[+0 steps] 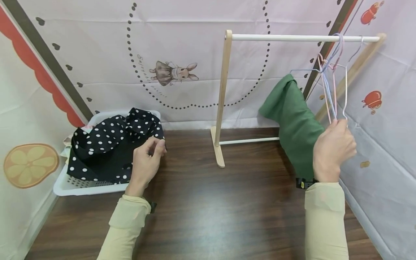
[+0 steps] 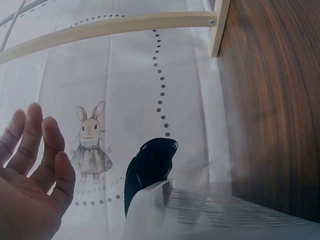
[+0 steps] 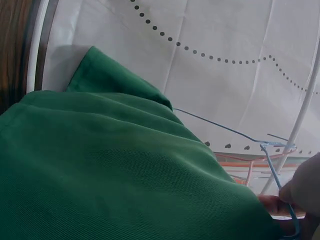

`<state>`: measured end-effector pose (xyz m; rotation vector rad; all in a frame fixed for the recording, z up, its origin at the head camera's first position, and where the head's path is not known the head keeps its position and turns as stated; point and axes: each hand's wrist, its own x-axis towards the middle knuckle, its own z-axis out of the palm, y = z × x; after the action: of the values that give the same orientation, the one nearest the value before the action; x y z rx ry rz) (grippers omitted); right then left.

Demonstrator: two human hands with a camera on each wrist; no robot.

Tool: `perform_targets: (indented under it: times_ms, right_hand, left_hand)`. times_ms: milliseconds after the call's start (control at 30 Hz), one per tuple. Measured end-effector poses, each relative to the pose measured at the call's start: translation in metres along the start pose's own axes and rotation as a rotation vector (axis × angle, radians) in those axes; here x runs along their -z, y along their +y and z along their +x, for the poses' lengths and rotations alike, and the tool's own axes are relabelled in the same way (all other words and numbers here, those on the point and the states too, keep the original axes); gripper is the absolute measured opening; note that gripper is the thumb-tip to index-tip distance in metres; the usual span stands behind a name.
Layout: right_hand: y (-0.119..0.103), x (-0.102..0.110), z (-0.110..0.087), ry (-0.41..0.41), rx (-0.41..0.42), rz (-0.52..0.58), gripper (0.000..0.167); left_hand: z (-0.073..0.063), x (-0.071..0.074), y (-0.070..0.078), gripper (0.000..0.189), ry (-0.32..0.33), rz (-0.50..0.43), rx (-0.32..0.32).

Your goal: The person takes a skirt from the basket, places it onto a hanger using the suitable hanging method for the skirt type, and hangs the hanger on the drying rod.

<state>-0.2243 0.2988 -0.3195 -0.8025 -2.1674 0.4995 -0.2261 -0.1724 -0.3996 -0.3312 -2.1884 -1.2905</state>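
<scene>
Pale cloth walls, printed with dotted curves, hearts and a rabbit figure, stand behind and beside a dark wood-grain table. On the right half of it is a rack with wooden end posts and a white rail. Several thin wire hangers, blue, pink and white, hang by their hooks near the rail's right end.

The right hand is clenched round the hangers' lower wires, its fingers grasping them together just to the near side of the rail. A green garment drapes from the left arm of a blue hanger and slants down beside that hand; whether the fingers also grip its cloth, I cannot tell.

On the far left, a white basket holds a black cloth with white dots, part of it rising above the rim. Just by the basket's right side, the left hand has its fingers released, slightly bent, with nothing between them. Both forearms wear pale yellow sleeves.
</scene>
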Motion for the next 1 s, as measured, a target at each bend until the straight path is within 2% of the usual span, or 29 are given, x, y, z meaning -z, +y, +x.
perform_targets:
  times_ms: [200,433,633,800,1000]
  right_hand:
    - [0.008,0.006,-0.002,-0.017,0.054,0.005,0.051]
    - [0.007,0.009,-0.007,-0.036,0.066,0.028,0.05]
    - [0.008,0.016,-0.011,0.003,0.118,0.054,0.054]
    - [0.01,0.025,-0.015,0.031,0.143,0.105,0.049]
    - [0.008,0.039,-0.024,0.151,0.24,0.173,0.041]
  left_hand:
    - [0.001,-0.003,0.001,0.027,-0.007,0.01,-0.016]
    - [-0.002,0.001,0.0,0.033,-0.008,0.028,-0.006]
    - [-0.004,-0.001,-0.003,0.034,-0.026,0.037,0.0]
    - [-0.004,-0.002,-0.001,0.036,-0.019,0.051,-0.026]
    - [-0.004,-0.003,0.0,0.034,-0.018,0.049,-0.062]
